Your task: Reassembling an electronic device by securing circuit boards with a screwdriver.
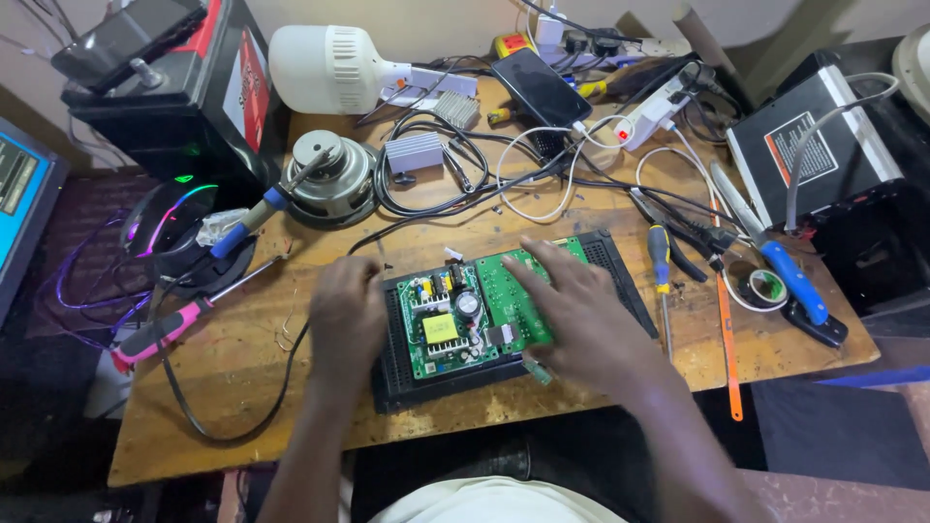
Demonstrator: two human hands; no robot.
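Note:
A black vented plastic case point(610, 263) lies open near the wooden bench's front edge, with a green circuit board point(455, 315) inside it. The board carries a yellow transformer, a capacitor and small parts. My left hand point(346, 315) rests on the case's left edge, fingers curled against it. My right hand point(572, 302) lies flat on the right half of the green board, fingers spread and pointing left. The board's right part is hidden under that hand.
On the wooden bench point(242, 368): a pink-handled screwdriver point(160, 332) at left, a soldering iron with blue grip point(247, 221), a round speaker point(334, 179), a white bulb point(325, 68), tangled cables point(542, 169), a blue-yellow screwdriver point(661, 266), a tape roll point(766, 287), a phone point(539, 85).

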